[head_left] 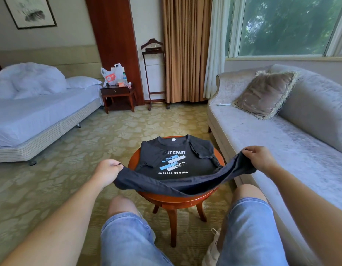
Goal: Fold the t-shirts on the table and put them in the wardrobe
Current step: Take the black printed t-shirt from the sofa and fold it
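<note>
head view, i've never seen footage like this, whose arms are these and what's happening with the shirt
There is no machine here. The one picture comes from a camera worn on a person's head, looking forward and down, so the arms and knees at the bottom are the wearer's own. A black printed t-shirt lies print up on a small round wooden table, sleeves folded inward. The left hand and the right hand each grip an end of its bottom hem, lifted above the table's near edge. A bed stands to the left and a sofa to the right.
</note>
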A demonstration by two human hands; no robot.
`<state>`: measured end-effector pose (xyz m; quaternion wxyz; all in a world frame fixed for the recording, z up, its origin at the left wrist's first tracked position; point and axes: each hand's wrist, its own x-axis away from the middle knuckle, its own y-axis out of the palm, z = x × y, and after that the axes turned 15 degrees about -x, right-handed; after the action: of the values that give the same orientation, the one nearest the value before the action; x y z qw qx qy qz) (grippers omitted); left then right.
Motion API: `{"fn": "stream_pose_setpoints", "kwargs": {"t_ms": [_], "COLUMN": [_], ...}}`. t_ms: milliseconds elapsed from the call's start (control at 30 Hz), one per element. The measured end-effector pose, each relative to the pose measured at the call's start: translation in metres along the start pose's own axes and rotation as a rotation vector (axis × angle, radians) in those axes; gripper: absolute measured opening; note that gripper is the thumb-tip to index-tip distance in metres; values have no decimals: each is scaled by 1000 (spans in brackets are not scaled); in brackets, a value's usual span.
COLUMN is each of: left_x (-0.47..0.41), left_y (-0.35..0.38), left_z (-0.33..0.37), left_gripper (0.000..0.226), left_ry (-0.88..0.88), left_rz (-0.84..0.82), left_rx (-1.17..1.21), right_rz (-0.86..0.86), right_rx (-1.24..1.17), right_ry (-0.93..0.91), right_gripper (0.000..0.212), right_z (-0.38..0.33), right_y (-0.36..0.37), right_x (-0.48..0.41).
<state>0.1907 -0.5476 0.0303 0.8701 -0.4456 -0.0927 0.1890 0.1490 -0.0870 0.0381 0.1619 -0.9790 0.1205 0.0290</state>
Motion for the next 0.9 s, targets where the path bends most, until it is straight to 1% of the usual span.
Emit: {"fn": "stream_pose_setpoints", "kwargs": {"t_ms": [67, 233, 300, 400, 467, 533, 733, 900], "left_x": [-15, -64, -91, -136, -164, -196, -293, -368], "left_y": [6, 25, 32, 49, 60, 74, 109, 137], "left_z": [-3, 10, 23, 46, 58, 66, 63, 57], "left_gripper": [20, 22, 21, 17, 19, 20, 22, 21], "left_ry": [-42, -151, -175, -239, -282, -296, -342, -367], "left_rz": [34, 158, 187, 183, 194, 217, 286, 281], "left_rx": [-8, 42, 91, 254, 346, 377, 348, 327], "right_rz": [33, 198, 258, 329, 334, 327, 312, 228], "right_rx": [21, 19, -9, -12, 10, 49, 129, 211], "right_ry": [31, 100, 128, 134, 124, 97, 66, 68], "right_gripper": [20, 24, 23, 24, 25, 27, 29, 24], "right_z": [7, 25, 30, 34, 35, 37, 49, 66], "right_y": [1, 16, 28, 51, 65, 82, 125, 159], "right_x": [-13, -61, -87, -132, -160, -195, -288, -361]}}
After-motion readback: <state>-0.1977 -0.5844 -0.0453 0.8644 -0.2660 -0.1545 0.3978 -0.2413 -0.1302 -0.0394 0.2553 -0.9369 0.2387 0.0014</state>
